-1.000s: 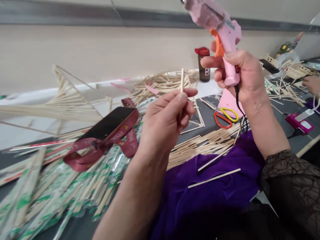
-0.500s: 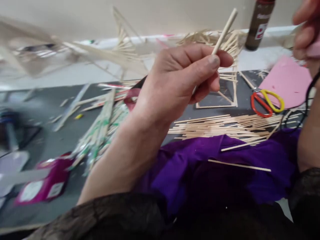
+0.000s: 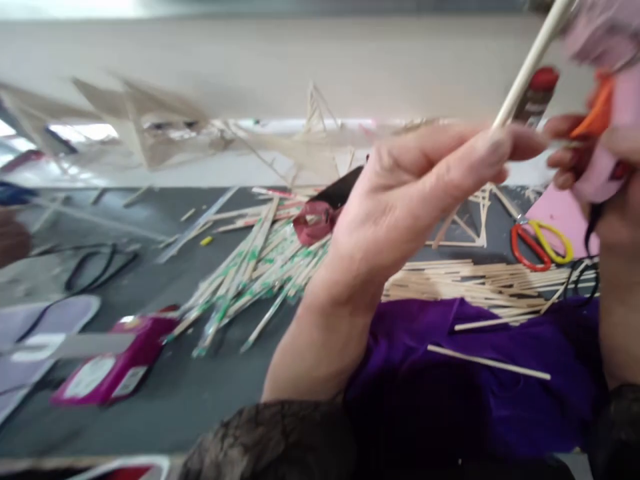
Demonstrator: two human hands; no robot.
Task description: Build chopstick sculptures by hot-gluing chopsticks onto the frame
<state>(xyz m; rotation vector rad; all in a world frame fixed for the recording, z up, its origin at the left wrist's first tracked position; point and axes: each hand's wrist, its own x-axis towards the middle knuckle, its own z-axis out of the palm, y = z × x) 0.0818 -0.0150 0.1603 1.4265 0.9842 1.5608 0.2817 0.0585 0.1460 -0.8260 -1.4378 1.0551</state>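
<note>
My left hand is raised in the middle, pinching a pale wooden stick between thumb and fingers. The stick slants up to the right and leaves the top of the picture. At the upper right my right hand is wrapped round a pink hot glue gun with an orange trigger. Its front end is blurred and close to the stick; whether they touch I cannot tell. Below lie many loose wooden sticks beside a purple cloth, with a single stick on the cloth.
Scissors with red and yellow handles lie near pink sheet material. Green-marked sticks are heaped at centre left, near a magenta packet. Stick frames and a red-capped bottle stand behind. Part of another hand shows at left.
The view has shifted, showing more of the left side. The stick and my left hand appear higher and further right. More of my right hand and the glue gun has come into view.
</note>
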